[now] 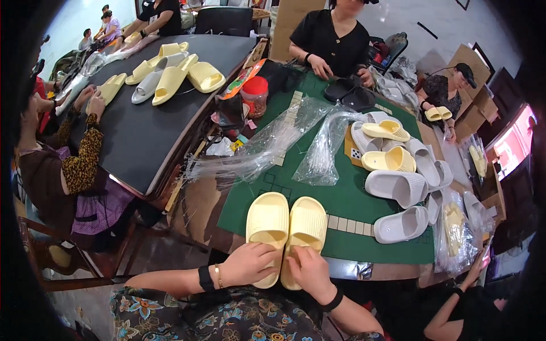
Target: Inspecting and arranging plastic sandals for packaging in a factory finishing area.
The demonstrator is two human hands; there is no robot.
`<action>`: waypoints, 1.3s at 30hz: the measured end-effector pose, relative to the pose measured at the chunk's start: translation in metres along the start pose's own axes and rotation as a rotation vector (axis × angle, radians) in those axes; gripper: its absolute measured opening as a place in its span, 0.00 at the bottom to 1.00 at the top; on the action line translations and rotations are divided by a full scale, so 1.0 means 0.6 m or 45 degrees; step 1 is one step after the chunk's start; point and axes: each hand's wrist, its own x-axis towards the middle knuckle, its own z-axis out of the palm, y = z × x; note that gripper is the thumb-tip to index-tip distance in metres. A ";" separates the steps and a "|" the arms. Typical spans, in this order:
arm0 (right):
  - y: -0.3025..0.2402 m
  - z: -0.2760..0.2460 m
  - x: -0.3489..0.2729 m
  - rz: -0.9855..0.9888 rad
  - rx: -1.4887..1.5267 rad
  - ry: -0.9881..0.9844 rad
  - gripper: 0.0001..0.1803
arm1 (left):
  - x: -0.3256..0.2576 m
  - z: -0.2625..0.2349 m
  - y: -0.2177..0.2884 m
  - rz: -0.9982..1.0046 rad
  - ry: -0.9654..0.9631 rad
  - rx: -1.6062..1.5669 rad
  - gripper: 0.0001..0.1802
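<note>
where the green surface (347,199) meets its near edge, two pale yellow slippers (287,224) lie side by side, touching. left hand (248,263) rests fingers curled on the left slipper's heel; right hand (310,270) grips the right one's heel. clear plastic bags (296,142) and white slippers (398,187) lie beyond.

Looked like a small packing workshop for foam slippers, set up in an ordinary room. Several people sat round two pushed-together tables: a dark-topped table (148,136) and a green-topped table (341,199). Loose stock was everywhere: yellow slippers (170,71) in a row, a heap of white and yellow slippers (398,165), a black pair (348,94). Clear plastic bags (296,139) lay in bundles, and cardboard boxes (472,79) stood at the wall. Hand work only.
</note>
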 end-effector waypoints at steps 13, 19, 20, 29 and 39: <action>0.013 0.044 0.005 -0.102 0.071 0.125 0.25 | 0.078 -0.047 -0.144 -0.750 0.369 -0.119 0.24; 0.024 0.047 0.002 -0.004 -0.089 0.076 0.25 | 0.119 -0.006 -0.159 -0.659 0.335 -0.073 0.16; 0.020 0.041 0.005 -0.005 -0.072 0.062 0.26 | 0.121 -0.010 -0.152 -0.589 0.335 0.022 0.13; 0.013 0.037 0.024 0.125 0.000 0.018 0.21 | 0.133 -0.021 -0.115 -0.324 0.350 0.155 0.09; 0.041 0.010 -0.002 0.175 0.626 0.211 0.09 | 0.139 -0.030 -0.115 -0.397 0.156 0.032 0.07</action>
